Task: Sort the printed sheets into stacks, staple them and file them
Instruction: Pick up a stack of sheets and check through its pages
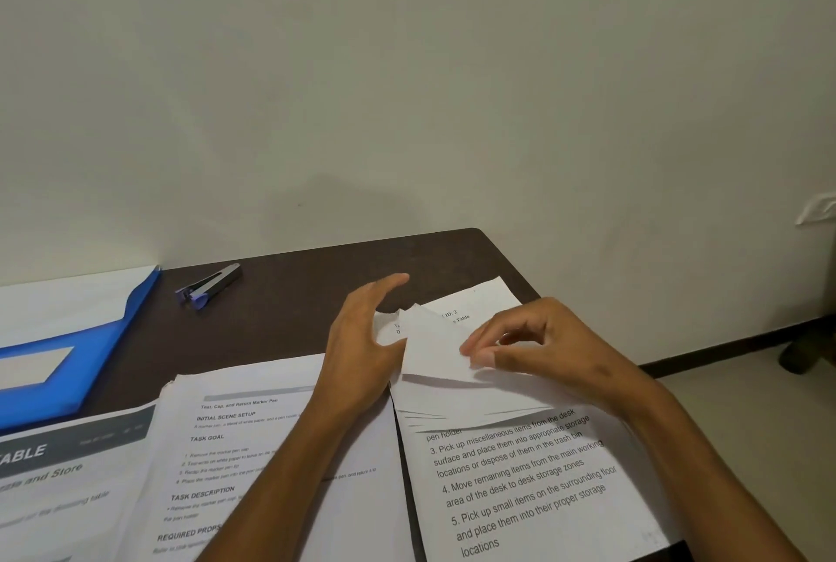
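Pinching a lifted sheet [436, 351] between thumb and fingertips, the right hand [538, 346] held its upper part folded back over the right-hand stack [520, 484] at the worktop's [280, 321] near right corner. The left hand [362, 344] stood beside it with fingers loosely straight, its palm against the lifted sheet's left edge; whether it actually gripped the paper could not be told.

Sorting looked well begun but not finished. Three piles lay along the near edge: the right-hand stack being leafed through, a middle stack [271, 462] just left of it, and a grey-headed sheet [59, 484] at the near left. Nothing appeared stapled yet, as far as could be seen; the stapler [209, 285] lay untouched near the far edge, well apart from the papers. A blue folder [77, 362] lay open at the left edge, so filing probably remained too.

Bare worktop stretched between the stacks and the far edge, giving room to reach the stapler. On the right, the stack sat close to the worktop's edge, leaving little slack there.
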Available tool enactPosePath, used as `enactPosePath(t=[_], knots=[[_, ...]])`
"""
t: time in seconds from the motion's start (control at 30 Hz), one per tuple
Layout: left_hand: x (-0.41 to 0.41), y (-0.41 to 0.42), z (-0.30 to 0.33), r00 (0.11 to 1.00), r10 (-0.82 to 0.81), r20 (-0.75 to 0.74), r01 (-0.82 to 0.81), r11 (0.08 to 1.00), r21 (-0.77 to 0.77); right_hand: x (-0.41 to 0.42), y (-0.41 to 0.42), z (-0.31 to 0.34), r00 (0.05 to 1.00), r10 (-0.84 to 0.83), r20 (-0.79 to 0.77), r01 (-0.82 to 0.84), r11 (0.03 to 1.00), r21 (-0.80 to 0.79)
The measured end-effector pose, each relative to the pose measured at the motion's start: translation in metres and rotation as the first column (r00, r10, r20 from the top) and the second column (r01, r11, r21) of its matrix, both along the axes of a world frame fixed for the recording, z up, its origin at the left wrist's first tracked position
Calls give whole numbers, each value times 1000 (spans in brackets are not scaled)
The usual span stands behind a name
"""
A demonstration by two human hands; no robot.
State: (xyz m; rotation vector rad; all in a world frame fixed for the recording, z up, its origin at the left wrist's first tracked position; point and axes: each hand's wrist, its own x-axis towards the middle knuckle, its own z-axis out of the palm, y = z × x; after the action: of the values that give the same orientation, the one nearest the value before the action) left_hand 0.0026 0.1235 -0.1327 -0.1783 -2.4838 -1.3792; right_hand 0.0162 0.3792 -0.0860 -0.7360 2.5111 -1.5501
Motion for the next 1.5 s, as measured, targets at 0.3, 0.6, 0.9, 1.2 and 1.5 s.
enactPosePath(t=[0.3,0.6,0.9,1.2,1.5], knots=[[2,1,-3,999,39,33,-41,996,80,1,-2,-5,997,66,42,-69,994,85],[6,5,8,996,53,74,-52,999,-4,-14,9,-16,869,-466,-168,464,884,-53],[7,5,9,996,51,77,-49,999,-18,-17,13,-19,753,-633,-180,658,732,174],[8,5,10,995,57,78,-55,998,-27,-15,13,-16,721,-656,-224,686,722,93],[8,5,10,996,65,55,-63,997,-33,-6,8,0,890,-389,-237,379,921,-89]])
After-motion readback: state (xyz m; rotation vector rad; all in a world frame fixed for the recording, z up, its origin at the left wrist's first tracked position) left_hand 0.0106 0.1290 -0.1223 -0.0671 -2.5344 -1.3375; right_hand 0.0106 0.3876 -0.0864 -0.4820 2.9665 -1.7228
